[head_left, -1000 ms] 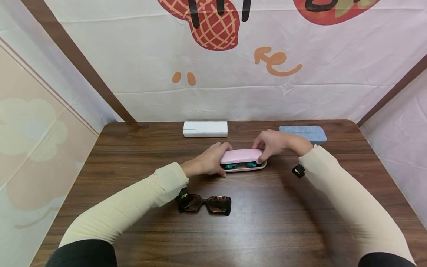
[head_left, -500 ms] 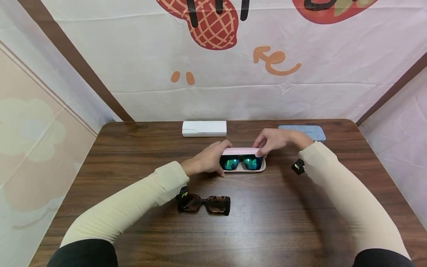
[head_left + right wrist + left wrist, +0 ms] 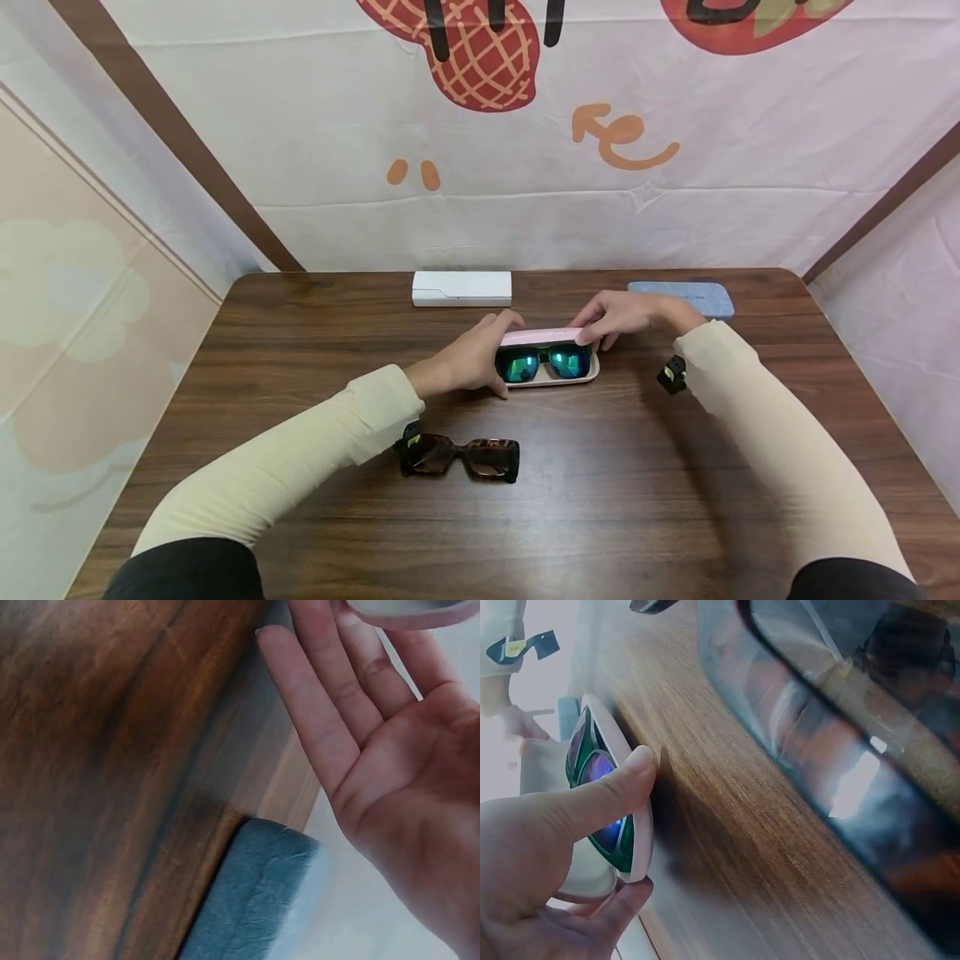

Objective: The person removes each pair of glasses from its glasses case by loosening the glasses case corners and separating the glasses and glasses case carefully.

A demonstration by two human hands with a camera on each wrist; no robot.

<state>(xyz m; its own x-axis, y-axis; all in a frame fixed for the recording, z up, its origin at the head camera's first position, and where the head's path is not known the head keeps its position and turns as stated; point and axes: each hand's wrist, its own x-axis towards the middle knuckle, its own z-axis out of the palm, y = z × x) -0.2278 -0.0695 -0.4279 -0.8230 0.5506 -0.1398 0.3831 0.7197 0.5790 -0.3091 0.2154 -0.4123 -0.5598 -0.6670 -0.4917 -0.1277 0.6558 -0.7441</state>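
A pink glasses case (image 3: 542, 337) stands with its lid raised at the middle of the table. Inside lie sunglasses (image 3: 567, 362) with green-blue mirrored lenses. My left hand (image 3: 474, 354) grips the case's left end; in the left wrist view the thumb (image 3: 626, 784) lies across the front rim, with fingers behind. At the right end, my right hand (image 3: 621, 317) holds the lid's edge between thumb and fingers. Only a bit of the lid (image 3: 416, 616) shows in the right wrist view. Tortoiseshell sunglasses (image 3: 491, 460) lie nearer the front, beside my left wrist.
Along the table's back edge sit a white case (image 3: 461, 292) and, behind my right hand, a blue case (image 3: 686, 297). A patterned cloth (image 3: 315, 167) hangs right behind the table (image 3: 600, 517).
The pink lid has swung up and back under my right hand, bringing the mirrored sunglasses into full view. My left hand has kept its place; the tortoiseshell pair has not moved.
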